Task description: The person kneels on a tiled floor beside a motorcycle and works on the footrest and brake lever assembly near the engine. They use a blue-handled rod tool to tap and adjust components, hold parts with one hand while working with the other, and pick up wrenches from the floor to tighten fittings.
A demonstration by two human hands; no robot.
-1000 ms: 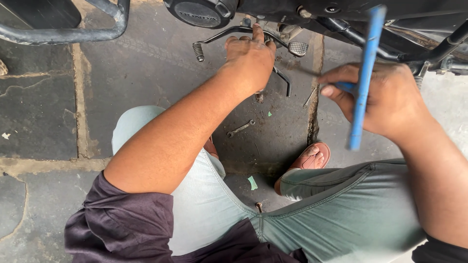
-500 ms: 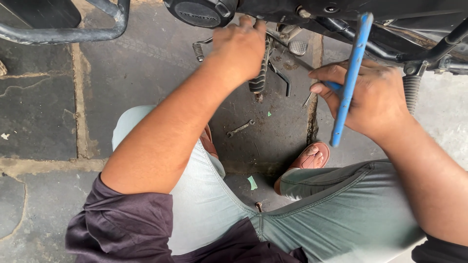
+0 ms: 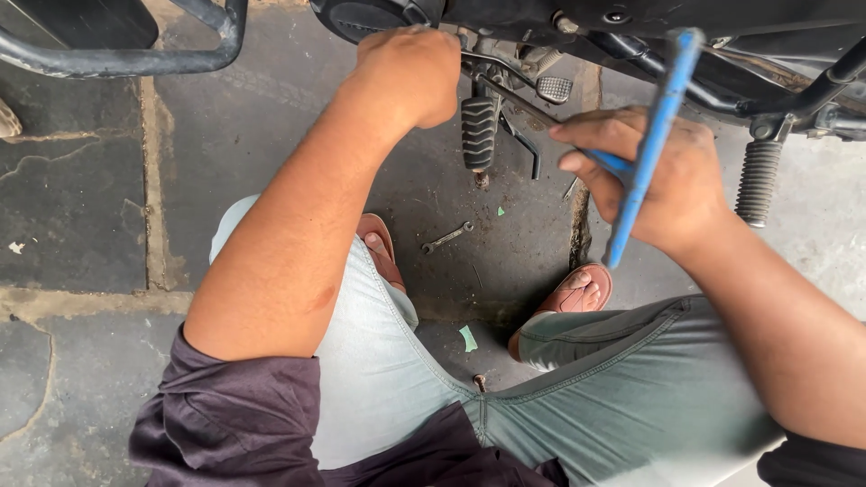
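Squatting beside the motorcycle underside [image 3: 631, 22], we are working with both hands up at its lower frame. Our left hand [image 3: 410, 72] is closing in a fist on a part near the engine cover [image 3: 356, 16]; what exactly it is gripping is hidden under the fingers. Our right hand [image 3: 654, 176] is clamping around a long blue tool [image 3: 654, 135], shaft tilted steeply, top end up at the frame, lower end sticking out below the palm. Between the hands we are seeing a ribbed black footpeg [image 3: 478, 131] hanging down, with a small pedal pad [image 3: 554, 88] just beyond it. Another ribbed peg [image 3: 758, 180] is sitting just right of the right hand. Below the hands, a small spanner [image 3: 446, 237] is lying on the stone floor [image 3: 81, 207] between our sandalled feet.
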